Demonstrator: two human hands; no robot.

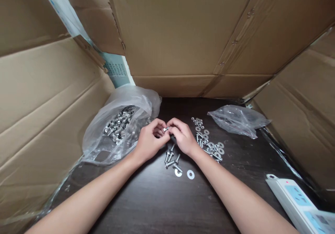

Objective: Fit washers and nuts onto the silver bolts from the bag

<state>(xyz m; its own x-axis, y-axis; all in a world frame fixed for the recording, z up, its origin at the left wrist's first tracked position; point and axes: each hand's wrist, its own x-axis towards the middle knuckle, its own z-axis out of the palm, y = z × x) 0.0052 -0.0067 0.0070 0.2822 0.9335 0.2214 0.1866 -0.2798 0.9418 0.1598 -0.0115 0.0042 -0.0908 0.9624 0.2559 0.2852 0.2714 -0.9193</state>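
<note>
My left hand (150,140) and my right hand (183,136) meet over the dark table (162,199), fingers pinched together on a small metal bolt (165,129) between them. Just below the hands lie a few loose bolts (171,157) and two flat washers (184,173). To the right of my right hand is a scatter of washers and bolts (209,143). A clear plastic bag full of bolts (119,124) sits open at the left, close to my left hand.
Cardboard walls (188,35) enclose the table at the back, left and right. A crumpled clear bag (237,119) lies at the back right. A white power strip (298,202) rests at the front right corner.
</note>
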